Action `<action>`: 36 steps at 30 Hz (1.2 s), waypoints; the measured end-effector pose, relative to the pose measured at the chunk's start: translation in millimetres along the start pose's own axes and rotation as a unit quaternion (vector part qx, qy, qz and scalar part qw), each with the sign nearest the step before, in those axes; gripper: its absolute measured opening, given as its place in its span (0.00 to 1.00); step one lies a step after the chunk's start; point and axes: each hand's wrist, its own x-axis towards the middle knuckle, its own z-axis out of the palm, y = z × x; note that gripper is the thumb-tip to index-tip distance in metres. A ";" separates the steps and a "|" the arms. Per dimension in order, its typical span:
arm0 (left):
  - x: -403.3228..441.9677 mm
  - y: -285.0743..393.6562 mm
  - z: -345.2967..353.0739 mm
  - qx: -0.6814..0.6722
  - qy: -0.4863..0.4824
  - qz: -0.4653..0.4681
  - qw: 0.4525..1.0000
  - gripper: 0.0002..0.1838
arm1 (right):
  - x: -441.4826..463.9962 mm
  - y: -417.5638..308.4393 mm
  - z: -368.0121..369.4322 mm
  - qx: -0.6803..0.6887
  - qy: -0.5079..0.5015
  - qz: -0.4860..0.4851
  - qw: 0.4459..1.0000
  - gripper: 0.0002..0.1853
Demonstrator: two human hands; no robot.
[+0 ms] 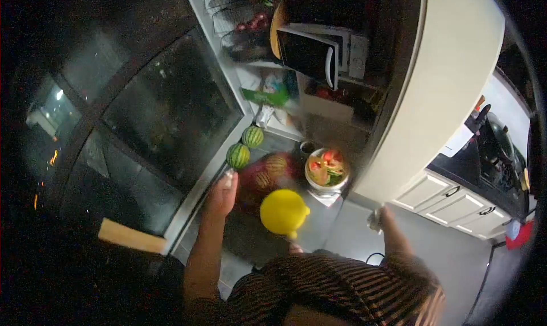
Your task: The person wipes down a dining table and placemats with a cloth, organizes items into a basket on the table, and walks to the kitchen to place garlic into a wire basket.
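Observation:
My left hand (221, 196) is raised near the window side, close to a striped watermelon (238, 156). Its fingers are closed, with something small and whitish at the fingertips that I cannot make out. Out to the right, my right hand (387, 219) is also closed, and a pale crumpled-looking thing (375, 219) shows at its fingers. Between the hands and in front of my body is a blurred yellow round thing (283, 212) with small knobs at its edge; neither hand touches it. A second watermelon (253, 136) lies behind the first.
A white bucket (327, 183) of food scraps and peels stands ahead on the floor. Beside it, a red mesh bag (265, 178) holds round striped things. Shelves with a microwave (310, 55) rise beyond. A cream wall panel (450, 70) and kitchen cabinets (450, 198) stand right.

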 end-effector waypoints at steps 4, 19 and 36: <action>93.8 16.6 6.5 0.075 -0.067 -0.026 0.995 0.11 | 41.1 55.7 -9.3 -0.220 -0.085 -0.077 0.969 0.26; 438.3 117.4 144.5 0.131 -0.089 -0.075 0.984 0.03 | -100.7 163.7 76.3 0.179 0.261 0.052 0.947 0.23; 606.8 150.0 237.3 0.265 -0.290 0.009 0.920 0.07 | -99.5 93.1 244.6 0.088 0.137 -0.088 0.983 0.32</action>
